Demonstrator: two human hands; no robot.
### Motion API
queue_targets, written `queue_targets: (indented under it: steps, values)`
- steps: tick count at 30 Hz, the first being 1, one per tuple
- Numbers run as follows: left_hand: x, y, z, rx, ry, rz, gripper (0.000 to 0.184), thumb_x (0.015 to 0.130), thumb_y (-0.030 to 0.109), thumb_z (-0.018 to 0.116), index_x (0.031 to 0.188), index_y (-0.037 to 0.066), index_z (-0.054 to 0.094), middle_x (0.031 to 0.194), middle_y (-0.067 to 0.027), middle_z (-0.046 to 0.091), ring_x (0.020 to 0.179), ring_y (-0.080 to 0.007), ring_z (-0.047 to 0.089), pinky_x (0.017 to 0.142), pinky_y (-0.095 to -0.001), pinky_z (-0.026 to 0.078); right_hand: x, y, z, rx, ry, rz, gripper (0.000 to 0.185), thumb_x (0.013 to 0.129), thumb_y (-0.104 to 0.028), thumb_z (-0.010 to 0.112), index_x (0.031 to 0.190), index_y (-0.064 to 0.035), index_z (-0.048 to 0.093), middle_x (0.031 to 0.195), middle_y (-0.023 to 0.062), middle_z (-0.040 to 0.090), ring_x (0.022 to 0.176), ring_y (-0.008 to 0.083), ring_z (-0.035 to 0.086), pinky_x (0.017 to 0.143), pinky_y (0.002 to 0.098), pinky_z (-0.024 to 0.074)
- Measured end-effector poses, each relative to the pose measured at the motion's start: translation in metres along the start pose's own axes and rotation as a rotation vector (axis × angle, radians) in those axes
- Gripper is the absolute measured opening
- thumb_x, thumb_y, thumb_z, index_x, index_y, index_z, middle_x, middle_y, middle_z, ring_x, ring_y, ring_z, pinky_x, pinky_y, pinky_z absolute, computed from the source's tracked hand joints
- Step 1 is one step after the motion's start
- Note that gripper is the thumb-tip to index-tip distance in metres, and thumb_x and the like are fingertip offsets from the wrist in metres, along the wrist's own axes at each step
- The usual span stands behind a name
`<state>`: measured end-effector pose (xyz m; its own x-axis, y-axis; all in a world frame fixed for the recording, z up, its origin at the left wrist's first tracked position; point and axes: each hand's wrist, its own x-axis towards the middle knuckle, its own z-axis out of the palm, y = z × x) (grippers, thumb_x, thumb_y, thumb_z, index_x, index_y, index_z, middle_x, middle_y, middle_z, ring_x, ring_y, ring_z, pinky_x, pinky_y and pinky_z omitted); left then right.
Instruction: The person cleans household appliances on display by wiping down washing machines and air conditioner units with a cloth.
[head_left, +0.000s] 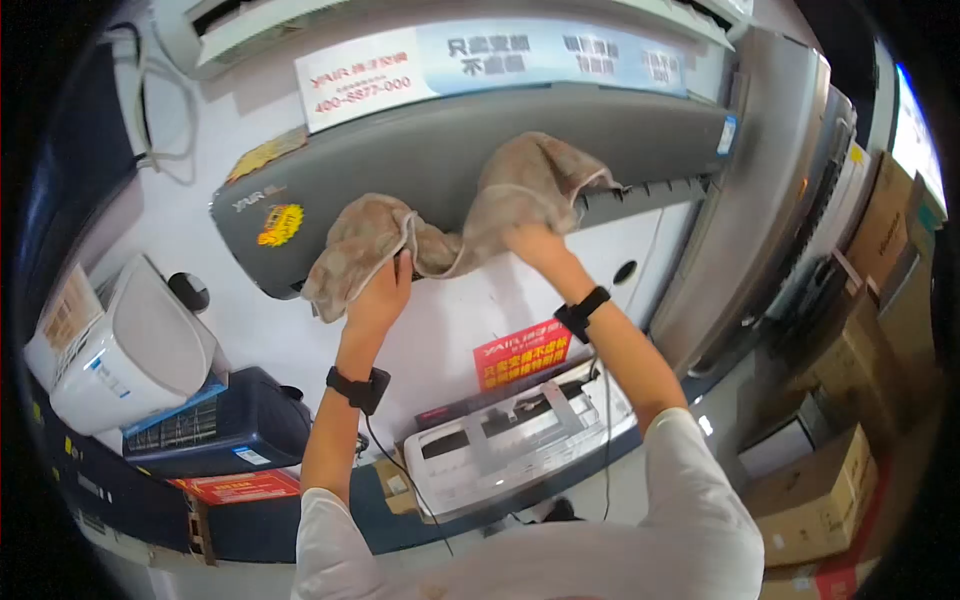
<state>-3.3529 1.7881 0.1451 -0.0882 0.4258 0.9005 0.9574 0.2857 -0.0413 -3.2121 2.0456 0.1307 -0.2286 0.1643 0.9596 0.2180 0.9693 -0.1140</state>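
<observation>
A grey wall-mounted air conditioner [420, 150] with a yellow sticker spans the upper middle. Draped over its lower front edge is a brownish cloth [525, 185], bunched in two places. My left hand [385, 295] grips the cloth's left bunch from below, its thumb showing and the other fingers partly covered. Farther right, my right hand [535, 245] presses into the other bunch, its fingers mostly buried in the fabric against the unit's underside. Both wrists wear black bands with thin cables.
A banner [390, 75] stands above the unit. Below are a white unit [520, 445], a red sign [522, 355] and a dark blue unit [225, 425]. A white appliance [135, 350] is left; a tall grey cabinet [750, 200] and cardboard boxes [815, 500] are right.
</observation>
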Motion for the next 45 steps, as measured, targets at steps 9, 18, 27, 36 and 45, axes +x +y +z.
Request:
queue_targets:
  steps: [9,18,27,36,45]
  values:
    - [0.058,0.003,0.009,-0.143,0.003,-0.259,0.053,0.104,0.034,0.053,0.136,-0.009,0.055,0.136,-0.0329,0.057,0.127,-0.0475,0.053,0.11,-0.0474,0.04,0.086,0.064,-0.043,1.3,-0.439,0.082,0.035,0.1,-0.02,0.058,0.132,-0.0057,0.06,0.123,0.0144,0.065,0.111,0.0236,0.063,0.1,0.0353,0.0473]
    - [0.042,0.069,0.049,0.132,-0.163,-0.392,0.068,0.104,0.038,0.05,0.147,-0.013,0.039,0.151,-0.036,0.042,0.142,-0.0505,0.038,0.12,-0.0487,0.028,0.051,0.179,-0.077,0.279,-0.122,-0.191,0.047,0.098,-0.028,0.06,0.14,-0.0064,0.055,0.134,0.0179,0.059,0.124,0.0307,0.056,0.106,0.0407,0.0442]
    - [0.113,0.15,0.116,-0.03,-0.076,-0.364,0.071,0.106,0.041,0.047,0.151,-0.012,0.034,0.157,-0.0344,0.035,0.148,-0.0482,0.031,0.123,-0.0461,0.022,0.075,0.298,-0.114,0.028,0.041,-0.09,0.063,0.094,-0.035,0.066,0.147,-0.0072,0.048,0.145,0.0171,0.052,0.134,0.0319,0.048,0.112,0.0421,0.0398]
    - [0.13,0.239,0.159,0.03,-0.237,-0.244,0.063,0.106,0.035,0.048,0.15,-0.01,0.04,0.155,-0.0311,0.041,0.144,-0.0456,0.039,0.122,-0.048,0.029,0.024,0.356,-0.163,-0.166,0.131,-0.005,0.074,0.091,-0.038,0.071,0.153,-0.0103,0.043,0.152,0.015,0.049,0.143,0.0316,0.043,0.117,0.0424,0.0365]
    - [0.149,0.292,0.207,-0.005,-0.122,-0.012,0.06,0.105,0.034,0.051,0.151,-0.004,0.041,0.154,-0.0273,0.044,0.145,-0.0442,0.039,0.122,-0.0485,0.028,0.078,0.418,-0.209,-0.131,0.091,0.186,0.072,0.091,-0.037,0.071,0.153,-0.0105,0.044,0.15,0.0141,0.05,0.142,0.0305,0.044,0.117,0.0415,0.0374]
